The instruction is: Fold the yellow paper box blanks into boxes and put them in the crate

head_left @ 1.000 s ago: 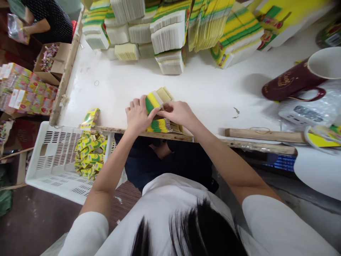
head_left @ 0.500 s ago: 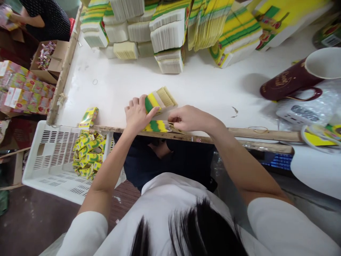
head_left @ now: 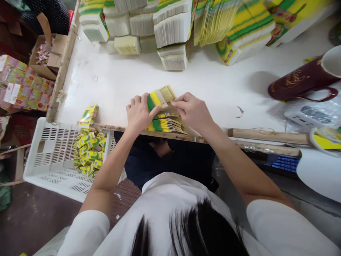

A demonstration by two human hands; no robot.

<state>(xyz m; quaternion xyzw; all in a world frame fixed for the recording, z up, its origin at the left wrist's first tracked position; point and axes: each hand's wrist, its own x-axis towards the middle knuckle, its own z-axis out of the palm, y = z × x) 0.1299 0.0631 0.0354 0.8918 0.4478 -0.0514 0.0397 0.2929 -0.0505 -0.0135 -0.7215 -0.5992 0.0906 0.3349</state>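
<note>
My left hand (head_left: 139, 114) grips a small stack of flat yellow-and-green printed cartons (head_left: 160, 96) at the near edge of the white table (head_left: 202, 85). My right hand (head_left: 192, 111) pinches the top of that same stack from the right side. More of the same flat cartons (head_left: 163, 124) lie fanned under both hands along the table's wooden front edge. Both hands are closed around the stack.
Tall piles of flat cartons (head_left: 173, 32) line the far side. A dark red mug (head_left: 306, 76) lies at right near a wrapped power strip (head_left: 309, 113). A white crate (head_left: 53, 156) with folded yellow boxes (head_left: 89, 153) sits lower left. Another person (head_left: 48, 17) works at top left.
My right hand has risen from the fanned cartons at the table edge up to the top of the stack held by my left hand. The view shifted slightly.
</note>
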